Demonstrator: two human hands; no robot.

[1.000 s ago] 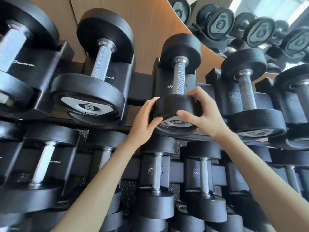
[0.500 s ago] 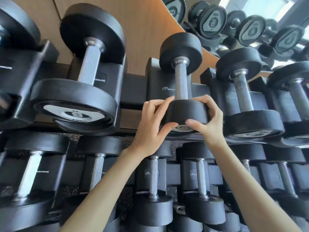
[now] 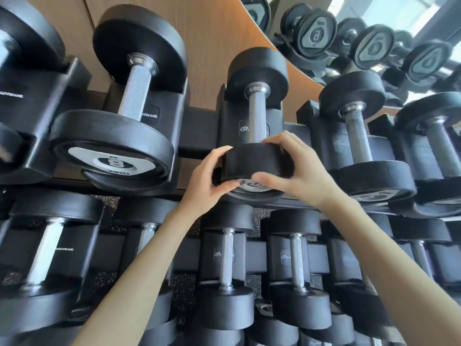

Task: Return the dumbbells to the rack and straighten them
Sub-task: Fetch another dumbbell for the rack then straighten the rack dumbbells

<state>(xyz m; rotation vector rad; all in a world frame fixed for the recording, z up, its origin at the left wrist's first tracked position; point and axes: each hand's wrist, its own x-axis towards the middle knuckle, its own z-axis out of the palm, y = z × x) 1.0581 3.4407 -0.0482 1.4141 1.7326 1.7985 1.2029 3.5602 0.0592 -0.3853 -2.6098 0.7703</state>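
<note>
— How far along?

— Mostly done, by the look of it. Lower tier (image 3: 252, 255) of the rack filled along the near edge, handles pointing front to back. Upper tier (image 3: 197, 136) also filled: big dumbbell marked 8 (image 3: 112, 136) toward the left end, two more dumbbells (image 3: 359, 136) toward the right end, all seated in cradles. No loose dumbbell in view, though floor mostly hidden.

— And the one in hand?

— Small dumbbell (image 3: 255, 116) already in its cradle at the middle of the upper tier, near head at the front edge, far head back by the wooden wall (image 3: 212, 28). Left to do, judging from this: squaring it up, probably turning the end label level. Label half covered, so hard to say how crooked.

— Pose of the hands?

— Both forearms reaching up and forward from the bottom of the view. Left hand (image 3: 212, 176) cupped on the left side of the near head, thumb under, fingers over the top. Right hand (image 3: 296, 168) mirrored on the right side, thumb across the label face. Both closed on that head, a two-handed twisting grip.

— Farther back?

— Mirror (image 3: 374, 11) with reflected dumbbell ends, nothing to fix there.
</note>
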